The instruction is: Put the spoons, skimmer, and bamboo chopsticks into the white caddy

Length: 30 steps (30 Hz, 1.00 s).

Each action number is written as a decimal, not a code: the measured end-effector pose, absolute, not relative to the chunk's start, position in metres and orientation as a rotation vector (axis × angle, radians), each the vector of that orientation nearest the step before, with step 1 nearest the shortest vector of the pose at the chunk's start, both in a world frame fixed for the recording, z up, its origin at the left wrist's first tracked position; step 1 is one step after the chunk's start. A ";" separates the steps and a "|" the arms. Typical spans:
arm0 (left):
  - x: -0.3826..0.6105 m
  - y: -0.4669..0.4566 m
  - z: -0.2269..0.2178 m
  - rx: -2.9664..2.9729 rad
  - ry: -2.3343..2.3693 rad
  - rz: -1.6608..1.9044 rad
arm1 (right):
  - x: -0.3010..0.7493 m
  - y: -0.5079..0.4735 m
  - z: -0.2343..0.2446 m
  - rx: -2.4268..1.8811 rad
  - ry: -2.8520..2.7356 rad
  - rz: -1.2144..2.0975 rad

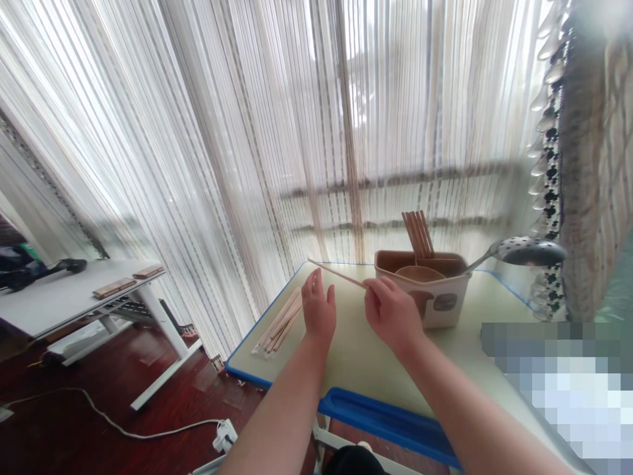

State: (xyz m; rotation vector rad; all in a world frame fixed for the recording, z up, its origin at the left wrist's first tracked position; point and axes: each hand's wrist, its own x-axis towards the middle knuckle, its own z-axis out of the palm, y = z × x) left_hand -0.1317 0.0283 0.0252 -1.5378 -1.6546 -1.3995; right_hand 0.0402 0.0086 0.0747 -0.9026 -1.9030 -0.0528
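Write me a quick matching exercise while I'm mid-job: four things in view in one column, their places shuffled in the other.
Things
1. Single thin, pale wooden stick
2. Perforated silver metal skimmer
3. Pile of thin, pale wooden sticks
4. White power socket block

Places
A. On the dark red floor
B. Sticking out of the beige, brown-lined container
C. In the right hand
D. On the pale yellowish, blue-edged table, left of the left hand

Pairs: 1-C, 2-B, 3-D, 4-A
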 end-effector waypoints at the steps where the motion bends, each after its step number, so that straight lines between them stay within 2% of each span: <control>1: -0.131 0.029 0.025 -1.542 -1.633 -1.385 | 0.044 0.010 0.079 -0.873 -1.895 -0.073; 10: -0.134 0.033 0.030 -1.339 -1.495 -1.669 | 0.059 0.036 0.095 -0.919 -1.848 -0.052; 19: -0.136 0.035 0.032 -1.348 -1.521 -1.521 | 0.061 0.044 0.094 -0.774 -1.843 -0.023; 30: -0.124 0.032 0.035 -1.603 -1.533 -1.556 | 0.072 0.058 0.094 -0.577 -1.543 0.531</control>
